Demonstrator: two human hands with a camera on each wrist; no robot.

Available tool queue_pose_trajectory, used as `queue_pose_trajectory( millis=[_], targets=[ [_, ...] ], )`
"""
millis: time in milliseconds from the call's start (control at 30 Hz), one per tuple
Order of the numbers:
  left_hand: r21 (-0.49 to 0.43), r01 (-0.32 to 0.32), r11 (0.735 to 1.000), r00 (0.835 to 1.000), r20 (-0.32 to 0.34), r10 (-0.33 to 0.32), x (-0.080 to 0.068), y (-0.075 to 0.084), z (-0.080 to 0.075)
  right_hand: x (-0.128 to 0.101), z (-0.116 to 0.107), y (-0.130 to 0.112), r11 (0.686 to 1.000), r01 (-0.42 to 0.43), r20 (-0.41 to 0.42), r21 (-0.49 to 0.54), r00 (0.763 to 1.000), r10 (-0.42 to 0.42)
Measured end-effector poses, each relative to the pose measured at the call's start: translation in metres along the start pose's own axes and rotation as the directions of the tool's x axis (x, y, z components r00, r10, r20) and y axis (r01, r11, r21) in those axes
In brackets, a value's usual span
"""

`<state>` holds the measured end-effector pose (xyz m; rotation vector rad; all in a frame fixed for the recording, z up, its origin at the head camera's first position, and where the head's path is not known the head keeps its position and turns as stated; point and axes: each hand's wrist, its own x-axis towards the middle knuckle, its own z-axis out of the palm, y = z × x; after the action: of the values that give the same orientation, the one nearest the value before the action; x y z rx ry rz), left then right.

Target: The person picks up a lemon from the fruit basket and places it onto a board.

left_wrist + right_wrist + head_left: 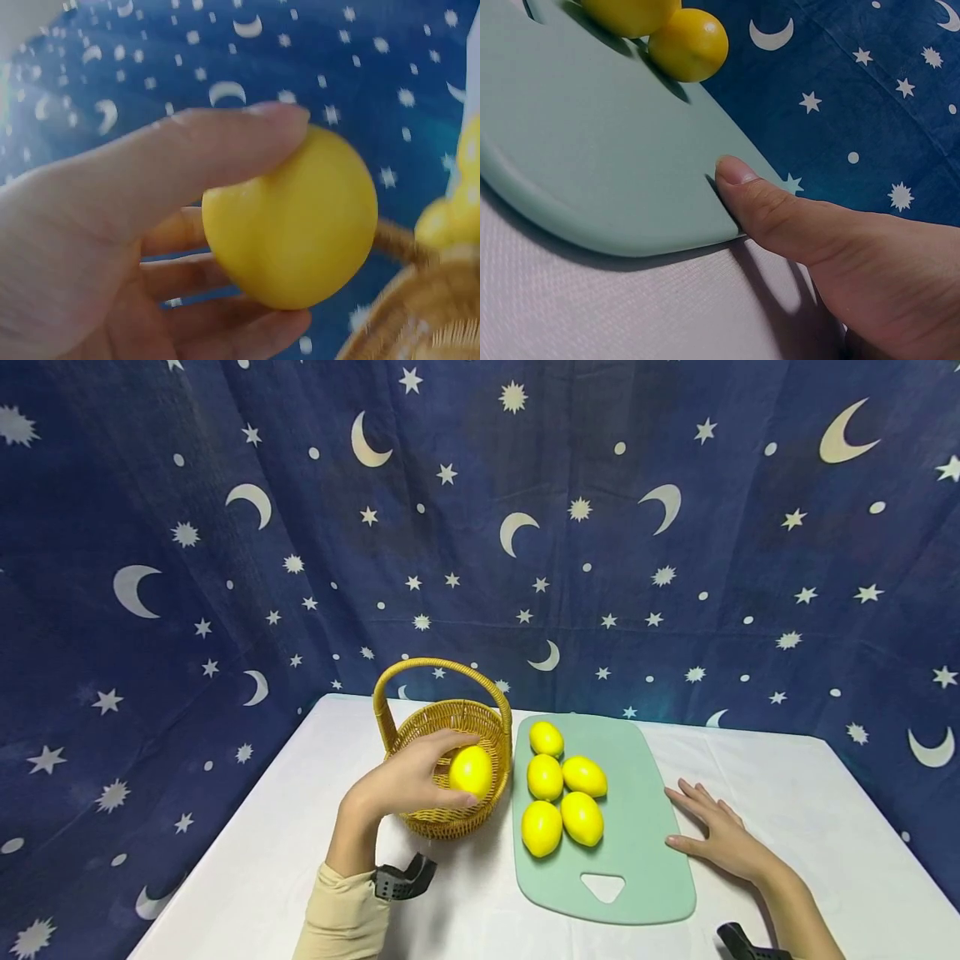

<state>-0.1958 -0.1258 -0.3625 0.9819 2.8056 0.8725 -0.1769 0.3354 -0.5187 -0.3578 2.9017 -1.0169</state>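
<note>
My left hand (408,781) grips a yellow lemon (471,772) between thumb and fingers, just above the open top of a woven yellow basket (450,822). Up close in the left wrist view, the thumb (217,146) lies over the lemon (300,225) with the basket rim (420,315) below. Several more lemons (562,789) lie on a pale green cutting board (637,868). My right hand (716,835) rests flat on the white table, its thumb (757,199) touching the board's edge (630,240).
A white tablecloth (247,877) covers the table, whose left edge runs diagonally and whose back edge meets a dark blue curtain (675,568) with moons and stars. The basket has a tall arched handle (442,672). Black wrist straps (401,878) show on both forearms.
</note>
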Motion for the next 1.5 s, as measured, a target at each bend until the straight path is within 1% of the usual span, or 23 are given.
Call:
queue_pose_trajectory(
  millis=[67,133,267,333,467,567,667,767,900,967,1033,1133,1300,1500],
  targets=[
    [-0.008,-0.033,0.999,0.999,0.02,0.033,0.001,0.011,0.002,0.0,0.0,0.001,1.0,0.002,-0.001,0.003,1.0,-0.002],
    [-0.018,-0.047,0.999,0.998,0.042,0.048,0.005,0.02,0.008,0.0,0.0,0.002,1.0,0.002,-0.003,0.008,1.0,-0.002],
    [0.002,-0.051,0.999,0.997,0.065,0.05,0.018,0.028,0.027,0.0,0.002,0.004,1.0,-0.002,-0.002,0.009,1.0,0.002],
    [0.006,-0.062,0.998,0.997,0.047,0.062,0.024,0.027,0.038,0.0,0.003,0.004,1.0,-0.006,-0.001,0.009,1.0,0.006],
    [0.002,-0.074,0.997,0.997,-0.036,0.074,0.036,0.026,0.057,0.002,0.004,0.003,1.0,-0.008,-0.004,0.006,1.0,0.008],
    [0.029,-0.061,0.998,0.994,-0.09,0.063,0.043,0.025,0.07,0.002,0.004,0.003,1.0,-0.003,-0.01,0.005,1.0,0.003],
    [0.098,-0.032,0.995,0.992,-0.12,0.044,0.048,0.026,0.082,0.002,0.004,0.001,1.0,0.004,-0.012,0.007,1.0,-0.004],
    [0.212,-0.001,0.977,0.988,-0.152,0.034,0.05,0.029,0.091,0.003,0.004,0.0,1.0,0.009,-0.011,0.004,1.0,-0.009],
    [0.367,0.032,0.93,0.979,-0.197,0.044,0.051,0.035,0.102,0.004,0.003,-0.001,1.0,0.012,-0.012,0.003,1.0,-0.012],
    [0.412,0.047,0.91,0.973,-0.224,0.051,0.052,0.037,0.106,0.005,0.002,-0.001,1.0,0.018,-0.014,0.006,1.0,-0.018],
    [0.432,0.059,0.9,0.967,-0.25,0.057,0.051,0.039,0.11,0.004,0.002,-0.001,1.0,0.019,-0.014,0.008,1.0,-0.019],
    [0.434,0.081,0.897,0.961,-0.273,0.045,0.051,0.042,0.115,0.004,0.001,0.0,1.0,0.019,-0.016,0.009,1.0,-0.019],
    [0.438,0.115,0.892,0.963,-0.269,0.008,0.052,0.046,0.12,0.003,0.0,0.003,1.0,0.017,-0.018,0.007,1.0,-0.016],
    [0.417,0.111,0.902,0.968,-0.252,-0.002,0.054,0.046,0.12,0.002,0.002,0.005,1.0,0.017,-0.023,0.006,1.0,-0.016]
  ],
)
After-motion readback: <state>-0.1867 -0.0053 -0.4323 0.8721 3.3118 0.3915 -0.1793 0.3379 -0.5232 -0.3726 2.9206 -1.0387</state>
